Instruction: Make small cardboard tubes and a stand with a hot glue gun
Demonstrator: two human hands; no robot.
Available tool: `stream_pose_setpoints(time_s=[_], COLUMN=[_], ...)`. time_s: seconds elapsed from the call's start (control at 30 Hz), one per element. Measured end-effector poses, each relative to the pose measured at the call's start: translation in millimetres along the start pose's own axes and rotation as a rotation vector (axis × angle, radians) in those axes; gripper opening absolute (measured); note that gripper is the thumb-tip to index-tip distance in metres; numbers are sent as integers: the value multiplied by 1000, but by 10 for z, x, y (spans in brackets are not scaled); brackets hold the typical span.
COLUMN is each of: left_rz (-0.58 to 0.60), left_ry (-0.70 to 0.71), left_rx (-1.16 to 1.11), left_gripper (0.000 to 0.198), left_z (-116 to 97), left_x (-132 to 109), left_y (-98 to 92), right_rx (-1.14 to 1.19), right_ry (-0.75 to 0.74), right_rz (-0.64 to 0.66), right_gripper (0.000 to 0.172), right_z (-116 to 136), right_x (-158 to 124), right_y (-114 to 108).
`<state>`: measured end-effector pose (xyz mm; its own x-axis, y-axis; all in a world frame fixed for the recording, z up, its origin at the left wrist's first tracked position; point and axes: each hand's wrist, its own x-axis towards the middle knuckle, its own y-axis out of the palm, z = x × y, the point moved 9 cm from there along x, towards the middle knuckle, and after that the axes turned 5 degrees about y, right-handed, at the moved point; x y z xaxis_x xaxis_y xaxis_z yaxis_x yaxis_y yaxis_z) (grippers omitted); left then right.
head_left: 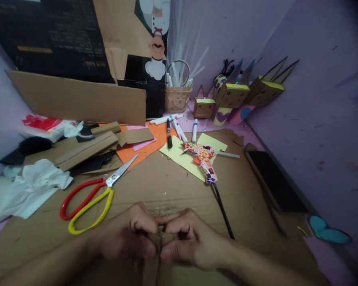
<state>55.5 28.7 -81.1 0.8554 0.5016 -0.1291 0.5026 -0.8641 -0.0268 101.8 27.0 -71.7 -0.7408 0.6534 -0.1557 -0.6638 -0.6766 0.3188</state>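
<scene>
Both my hands meet at the bottom middle of the head view, pinching a narrow piece of brown cardboard point(151, 268). My left hand point(128, 232) grips it from the left, thumb in front and fingers curled behind. On the other side my right hand point(193, 238) does the same, its thumb close beside the left one. A seam or fold runs down between the thumbs. The lower part of the cardboard leaves the view, and the fingers cover much of its top. To the left lie scissors point(110, 181) with one red and one yellow handle, blades apart.
A flower-patterned glue gun point(201, 157) lies on yellow paper point(181, 159), its black cord point(223, 210) running toward my right arm. A phone point(276, 178) is at the right. Markers point(195, 131), a basket point(178, 99) and cardboard animal figures point(204, 108) stand behind. Cardboard scraps point(88, 151) lie left.
</scene>
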Motion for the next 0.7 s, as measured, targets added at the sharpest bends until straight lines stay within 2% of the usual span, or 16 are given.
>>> stream_pose_setpoints(time_s=[0.13,0.2,0.23,0.3,0.33,0.37,0.4,0.47,0.57,0.63,0.7], left_rz=[-49,-89,-116,-199,-247,-287,-319,-391,-592,-713,-728], left_ry=[-33,-27,-22,-3,12,28,45,38,-32,-10,60], left_rx=[21,98,162,320,399,469,527,590,473,347,314], left_gripper=[44,43,41,35,34,32,31,26,14,32,53], left_z=[-46,-147,-214,-376,-462,-541,-607,-665,-614,-604,-658], left_x=[9,0,-11,-47,-68,-87,-100,-122,-194,-254,-270], left_y=[-43,-109,-152,-251,-292,-315,-319,-327,-412,-443,-391], right_rx=[10,72,127,246,284,298,287,227,122,26,-94], right_ry=[10,35,44,46,41,30,13,-24,-104,-170,-257], right_rz=[-40,-170,-250,-345,-338,-302,-255,-188,-212,-254,-299], right_gripper=[36,28,30,60,74,82,82,67,44,41,40], right_z=[9,-26,-46,-71,-66,-44,-9,70,207,308,415], right_x=[-26,-50,-69,-94,-87,-69,-51,-29,-56,-107,-183], right_y=[-43,-189,-277,-382,-375,-334,-276,-163,-110,-120,-138])
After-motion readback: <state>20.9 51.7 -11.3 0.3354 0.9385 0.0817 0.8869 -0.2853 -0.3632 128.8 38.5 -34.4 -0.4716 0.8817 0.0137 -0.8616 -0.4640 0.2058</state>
